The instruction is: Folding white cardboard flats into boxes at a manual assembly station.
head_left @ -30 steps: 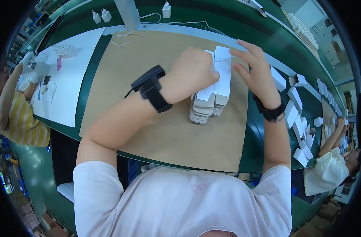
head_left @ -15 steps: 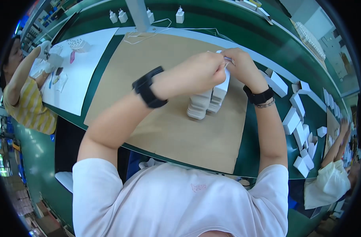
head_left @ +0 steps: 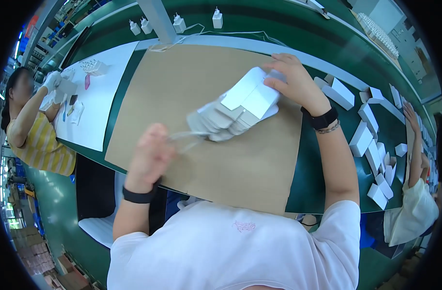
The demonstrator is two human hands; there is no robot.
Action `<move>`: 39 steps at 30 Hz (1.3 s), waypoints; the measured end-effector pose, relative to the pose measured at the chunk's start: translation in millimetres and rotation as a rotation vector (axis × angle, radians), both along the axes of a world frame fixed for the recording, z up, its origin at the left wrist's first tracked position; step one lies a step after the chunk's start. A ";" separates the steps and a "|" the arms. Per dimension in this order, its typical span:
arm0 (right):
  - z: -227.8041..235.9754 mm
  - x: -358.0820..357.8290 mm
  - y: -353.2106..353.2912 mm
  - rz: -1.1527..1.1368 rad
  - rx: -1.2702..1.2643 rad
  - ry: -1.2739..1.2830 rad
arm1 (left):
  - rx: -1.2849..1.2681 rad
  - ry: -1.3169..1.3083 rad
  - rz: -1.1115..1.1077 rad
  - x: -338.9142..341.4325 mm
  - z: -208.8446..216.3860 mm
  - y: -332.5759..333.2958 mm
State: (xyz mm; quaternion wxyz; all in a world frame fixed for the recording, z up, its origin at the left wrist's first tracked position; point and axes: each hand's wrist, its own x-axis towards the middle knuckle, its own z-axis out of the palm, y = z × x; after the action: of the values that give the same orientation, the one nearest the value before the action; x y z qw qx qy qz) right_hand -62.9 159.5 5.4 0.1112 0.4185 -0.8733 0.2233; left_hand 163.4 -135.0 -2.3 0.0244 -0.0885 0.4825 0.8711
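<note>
A stack of flat white folded cartons (head_left: 245, 104) lies slanted and fanned out on the brown cardboard sheet (head_left: 158, 77). At its near left end, a thin pale band (head_left: 188, 135) stretches in a loop toward my left hand (head_left: 155, 152). That hand is smeared by motion, its fingers curled on the band. My right hand (head_left: 293, 79) is at the far right end of the stack, thumb and fingers spread, with the thumb by the top carton's edge. Black wristbands circle both wrists.
Opened white boxes (head_left: 368, 140) lie scattered on the green table at the right. Several white chargers (head_left: 217, 18) stand beyond the metal post (head_left: 158, 21). A person in yellow stripes (head_left: 42, 130) works at the left beside white paper (head_left: 97, 111); another person's arm (head_left: 414, 145) reaches in at the right.
My left hand has moved away from the right hand, toward me and left, drawing the band. The carton stack has tipped over toward the left and fanned out. My right hand's fingers have spread.
</note>
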 end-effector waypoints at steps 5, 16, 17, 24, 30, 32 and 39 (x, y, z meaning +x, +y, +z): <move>-5.6 12.7 -16.3 0.083 0.115 -0.151 | 0.211 -0.134 0.363 8.6 -13.3 -53.5; 11.3 88.3 -67.5 0.196 0.193 0.038 | -1.439 -0.049 0.369 -6.8 4.4 -60.8; 16.7 91.9 -64.6 0.187 0.201 0.035 | -2.150 0.255 0.444 -9.3 9.9 -60.7; 10.4 120.2 -24.1 -0.114 -0.362 -0.607 | -1.523 0.268 -0.065 -78.7 39.9 -25.1; -7.4 118.0 -42.3 -0.137 -0.852 -1.314 | -1.010 0.148 -0.651 -116.4 21.4 19.7; -21.6 102.0 -46.2 -0.153 -0.788 -1.104 | -0.851 0.214 -0.634 -118.3 17.3 44.2; -6.2 41.7 -26.6 -0.243 -0.677 -0.799 | -0.851 0.112 -0.371 -161.5 -0.7 83.8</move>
State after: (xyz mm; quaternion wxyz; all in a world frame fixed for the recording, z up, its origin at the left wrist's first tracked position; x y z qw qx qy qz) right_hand -21.2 132.8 -0.8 -0.0760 0.1376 -0.7690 0.6196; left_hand 1.9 -51.1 -3.0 0.1150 0.0443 0.8051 0.5802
